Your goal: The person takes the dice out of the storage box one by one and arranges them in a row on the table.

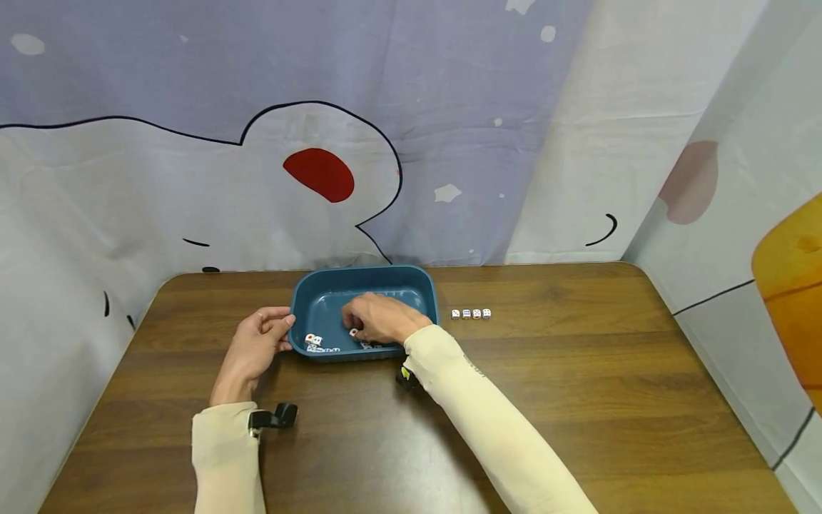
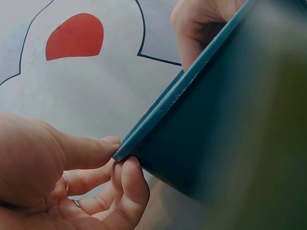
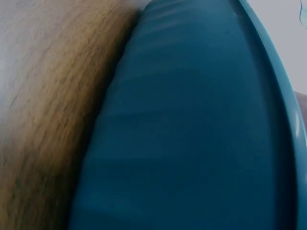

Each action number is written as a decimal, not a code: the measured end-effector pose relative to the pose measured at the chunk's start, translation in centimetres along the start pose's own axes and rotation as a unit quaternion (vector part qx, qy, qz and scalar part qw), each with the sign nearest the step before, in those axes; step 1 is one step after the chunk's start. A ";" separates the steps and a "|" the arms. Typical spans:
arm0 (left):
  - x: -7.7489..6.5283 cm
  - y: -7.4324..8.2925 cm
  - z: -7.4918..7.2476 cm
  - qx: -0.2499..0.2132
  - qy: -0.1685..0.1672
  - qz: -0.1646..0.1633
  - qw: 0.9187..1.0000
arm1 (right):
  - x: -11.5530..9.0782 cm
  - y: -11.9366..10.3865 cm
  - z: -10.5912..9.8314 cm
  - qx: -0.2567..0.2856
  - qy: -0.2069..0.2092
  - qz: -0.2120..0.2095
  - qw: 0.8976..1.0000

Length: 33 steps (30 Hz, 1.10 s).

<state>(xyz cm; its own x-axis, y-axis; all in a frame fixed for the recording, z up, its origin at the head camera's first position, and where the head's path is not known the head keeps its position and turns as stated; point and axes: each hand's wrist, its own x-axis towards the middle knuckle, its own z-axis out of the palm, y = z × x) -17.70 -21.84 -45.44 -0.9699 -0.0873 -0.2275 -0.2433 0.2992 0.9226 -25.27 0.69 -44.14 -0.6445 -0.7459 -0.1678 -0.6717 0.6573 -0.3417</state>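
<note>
From the head, we see the left hand [image 1: 253, 350] pinching the blue tray [image 1: 366, 275] by its rim; the right hand [image 1: 385, 319] reaches inside by loose dice [image 1: 310, 339], fingertips hidden; we cannot tell its hold. Four lined-up dice [image 1: 467, 314] sit right of the tray. The left wrist view crops the right hand; in the right wrist view, the tray's wall perhaps hides most of it.

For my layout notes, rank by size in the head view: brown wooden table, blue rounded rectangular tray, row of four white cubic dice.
1. Brown wooden table
2. Blue tray
3. Row of four white dice
</note>
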 end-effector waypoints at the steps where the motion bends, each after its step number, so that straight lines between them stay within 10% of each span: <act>1: 0.0 0.0 0.0 -0.001 -0.001 0.001 1.000 | -0.1 0.1 -0.1 0.002 0.002 0.000 1.000; 33: 0.1 0.2 -0.2 -0.010 -0.004 -0.004 1.000 | -2.4 2.5 -0.7 -0.016 0.019 -0.021 0.999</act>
<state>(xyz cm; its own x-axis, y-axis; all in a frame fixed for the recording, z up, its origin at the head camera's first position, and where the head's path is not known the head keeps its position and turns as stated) -17.82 -22.03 -45.22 -0.9681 -0.0824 -0.2365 -0.2503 0.2796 0.9269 -25.68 4.23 -43.98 -0.6284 -0.7687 -0.1194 -0.7095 0.6293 -0.3171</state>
